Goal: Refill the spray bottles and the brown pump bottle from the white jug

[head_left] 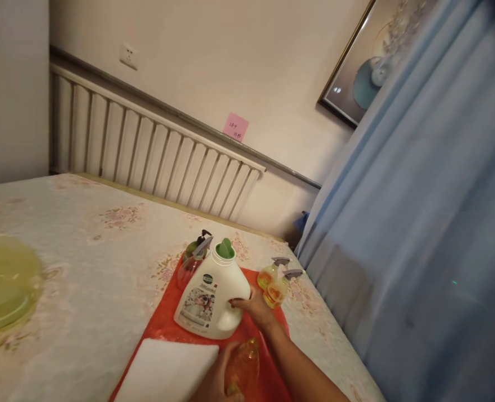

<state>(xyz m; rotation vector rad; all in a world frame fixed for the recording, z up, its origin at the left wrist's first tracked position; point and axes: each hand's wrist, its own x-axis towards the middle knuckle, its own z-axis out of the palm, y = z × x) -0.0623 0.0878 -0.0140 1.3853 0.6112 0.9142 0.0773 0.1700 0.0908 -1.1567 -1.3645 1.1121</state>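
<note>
Fingers first: those of the left hand (pixel 217 379) are curled shut round a small clear bottle (pixel 244 365) of orange liquid, right down at the near edge of the view, at about six o'clock. Its top cannot be made out from here.

Just beyond, the right hand (pixel 253 307) lies against the handle side of the big white jug (pixel 211 298), fingers bent onto its flank. Whether they close fully round the handle cannot be told. The jug lies tipped on the red mat (pixel 268 379), green cap (pixel 225 248) pointing off to twelve o'clock.

At nine o'clock from the near bottle lies a white cloth (pixel 167 371), flat on the mat.

Further out, two small yellow spray bottles (pixel 274 285) stand just at three o'clock of the jug, touching each other. A pump bottle (pixel 193 257) stands at eleven o'clock, pressed close behind the jug's shoulder.

Judging by the crowding, the person would do well to lift the jug straight up by its handle with the cap kept highest, since swinging it sideways would likely topple those sprayers.

Far off at nine o'clock, a green plate (pixel 4 285) rests on the flowered bedspread (pixel 88 268).
</note>
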